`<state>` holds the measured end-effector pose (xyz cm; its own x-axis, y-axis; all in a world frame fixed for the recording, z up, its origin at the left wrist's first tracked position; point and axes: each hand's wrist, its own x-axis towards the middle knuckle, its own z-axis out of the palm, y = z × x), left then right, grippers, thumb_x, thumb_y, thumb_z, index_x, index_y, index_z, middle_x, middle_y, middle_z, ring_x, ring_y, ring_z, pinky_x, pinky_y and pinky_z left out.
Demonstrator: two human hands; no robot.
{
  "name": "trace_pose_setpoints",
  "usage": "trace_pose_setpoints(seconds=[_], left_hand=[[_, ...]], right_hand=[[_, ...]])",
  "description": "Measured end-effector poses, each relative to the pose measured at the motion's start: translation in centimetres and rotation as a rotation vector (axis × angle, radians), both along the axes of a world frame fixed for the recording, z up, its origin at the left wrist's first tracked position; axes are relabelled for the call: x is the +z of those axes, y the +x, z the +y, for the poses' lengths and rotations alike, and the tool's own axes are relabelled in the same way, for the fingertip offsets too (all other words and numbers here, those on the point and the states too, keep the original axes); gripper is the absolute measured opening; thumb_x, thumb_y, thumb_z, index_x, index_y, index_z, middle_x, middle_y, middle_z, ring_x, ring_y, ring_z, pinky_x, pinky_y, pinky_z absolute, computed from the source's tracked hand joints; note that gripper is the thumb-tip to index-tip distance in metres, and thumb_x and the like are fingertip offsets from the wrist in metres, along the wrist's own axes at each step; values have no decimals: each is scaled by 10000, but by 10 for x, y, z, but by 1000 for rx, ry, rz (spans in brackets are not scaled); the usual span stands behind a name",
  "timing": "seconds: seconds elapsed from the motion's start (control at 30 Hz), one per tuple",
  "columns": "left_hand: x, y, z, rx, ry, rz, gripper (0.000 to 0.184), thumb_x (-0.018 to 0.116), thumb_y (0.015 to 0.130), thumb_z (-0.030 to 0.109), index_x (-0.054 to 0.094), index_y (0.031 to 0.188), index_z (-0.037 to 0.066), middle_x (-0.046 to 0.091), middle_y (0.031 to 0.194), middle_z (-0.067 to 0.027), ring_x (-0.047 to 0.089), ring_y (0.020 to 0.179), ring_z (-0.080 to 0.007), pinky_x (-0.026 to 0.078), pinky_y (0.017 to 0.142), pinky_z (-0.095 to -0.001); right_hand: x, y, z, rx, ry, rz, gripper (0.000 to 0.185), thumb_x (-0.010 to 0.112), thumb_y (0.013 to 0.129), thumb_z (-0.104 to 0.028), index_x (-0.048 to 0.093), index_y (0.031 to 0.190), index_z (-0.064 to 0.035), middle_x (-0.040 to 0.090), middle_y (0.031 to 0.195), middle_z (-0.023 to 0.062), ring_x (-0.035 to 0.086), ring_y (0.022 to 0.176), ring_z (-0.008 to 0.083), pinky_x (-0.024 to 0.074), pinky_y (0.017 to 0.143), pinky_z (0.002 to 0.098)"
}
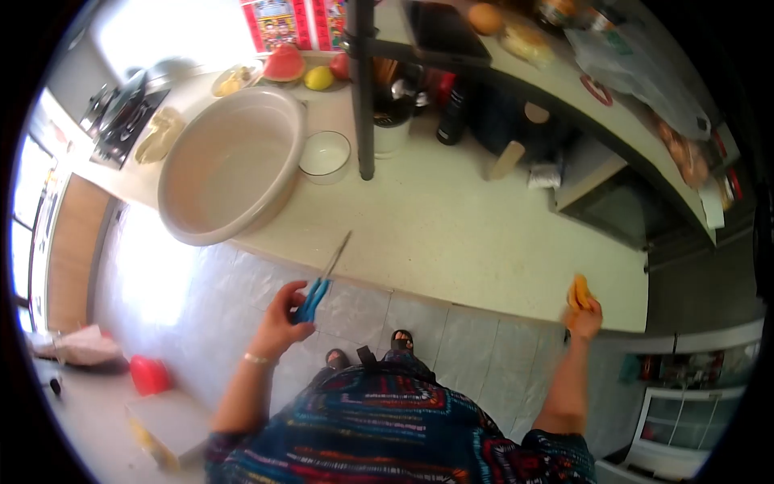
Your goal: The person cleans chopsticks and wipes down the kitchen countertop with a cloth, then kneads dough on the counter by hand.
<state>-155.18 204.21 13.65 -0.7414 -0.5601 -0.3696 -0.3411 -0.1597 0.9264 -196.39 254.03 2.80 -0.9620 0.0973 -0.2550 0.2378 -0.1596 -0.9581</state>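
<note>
Blue-handled scissors [314,299] are held in my left hand [284,321], in front of the counter's near edge. Their blades look closed and point away from me over the counter [451,234]. At the counter's right end, my right hand [584,320] grips a bunched yellow cloth [579,292], which lies against or just over the surface; contact is hard to tell. A large pale basin [266,206] stands on the counter beyond the scissors, to the left. Right beside it is a clear glass bowl [326,156].
Behind the basin lie a cut watermelon [284,63] and a yellow lemon [319,77]. A dark post [364,105] carries a shelf with a plastic bag [637,73]. A black bottle [452,114] and a microwave [621,202] sit beneath it. The stove [133,125] is far left.
</note>
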Motion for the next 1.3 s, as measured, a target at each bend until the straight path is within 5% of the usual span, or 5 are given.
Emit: trace_pose_setpoints(seconds=[0.03, 0.2, 0.27, 0.6, 1.3], left_hand=[[-12, -17, -2, -49, -143, -27, 735, 712, 592, 62, 450, 1279, 54, 494, 925, -34, 525, 790, -127, 470, 634, -256], [-27, -119, 11, -180, -714, -129, 700, 738, 577, 189, 493, 1217, 49, 528, 1077, -229, 505, 1040, -390, 440, 932, -426], [-32, -148, 17, -225, -838, -239, 664, 708, 583, 177, 508, 1206, 61, 529, 1086, -228, 502, 1049, -387, 446, 921, -418], [-19, -113, 18, -248, -976, -113, 746, 819, 618, 257, 487, 1253, 47, 497, 1229, -174, 444, 1180, -353, 357, 1018, -419], [-58, 384, -172, 594, -681, -338, 372, 765, 710, 162, 625, 1021, 14, 632, 985, -125, 616, 921, -243, 505, 796, -342]], right_hand=[[29, 6, -17, -134, 554, 187, 257, 445, 811, 78, 607, 991, -8, 609, 987, 91, 596, 869, 198, 529, 732, 289], [22, -29, -99, 108, 311, 544, 301, 516, 788, 82, 605, 1053, -31, 516, 1247, 98, 549, 1059, 240, 506, 852, 345], [65, 0, -163, 275, 1284, 748, 376, 580, 760, 39, 601, 1116, -80, 438, 1362, 117, 456, 1194, 310, 420, 975, 423], [93, 66, -292, 803, 739, 812, 373, 550, 765, 5, 600, 1125, -79, 448, 1349, 115, 441, 1234, 311, 369, 1020, 401], [238, 433, -727, 1356, -42, 1011, 286, 585, 820, -74, 602, 1105, -58, 616, 1102, 82, 584, 1029, 210, 456, 876, 311]])
